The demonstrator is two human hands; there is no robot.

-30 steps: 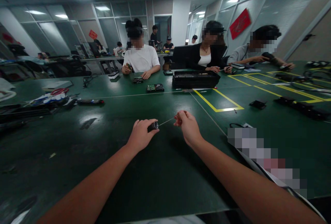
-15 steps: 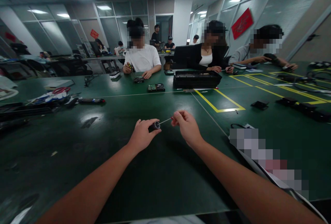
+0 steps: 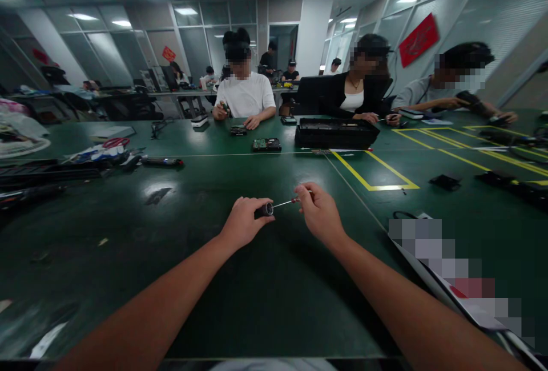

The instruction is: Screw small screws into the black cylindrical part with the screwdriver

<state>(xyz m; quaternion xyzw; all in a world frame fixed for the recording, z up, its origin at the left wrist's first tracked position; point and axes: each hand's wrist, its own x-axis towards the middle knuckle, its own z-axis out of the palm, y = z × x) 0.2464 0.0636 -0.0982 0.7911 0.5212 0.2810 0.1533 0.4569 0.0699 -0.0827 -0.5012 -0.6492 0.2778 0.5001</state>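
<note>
My left hand (image 3: 245,221) grips a short black cylinder (image 3: 268,209) with a pale ring at its open end, which faces right. Between the fingers of my right hand (image 3: 319,211) is the reddish handle of a thin screwdriver (image 3: 294,200). Its metal shaft points left, and the tip is at the cylinder's ringed end. I cannot tell how far the tip reaches in. Both hands are above the green table (image 3: 274,297); my left fingers hide most of the cylinder's body.
A long black open box (image 3: 337,134) stands across the table, near a circuit-board part (image 3: 266,144). On the left lie a dark pen-like tool (image 3: 162,162) and a pile of tools (image 3: 103,151). A white bag-like item (image 3: 432,251) is by my right arm. Several people sit opposite.
The whole view has shifted, so the scene sits further right. The screwdriver's reddish handle shows more clearly from my right fingers, and its shaft lies flatter. Both hands keep their holds.
</note>
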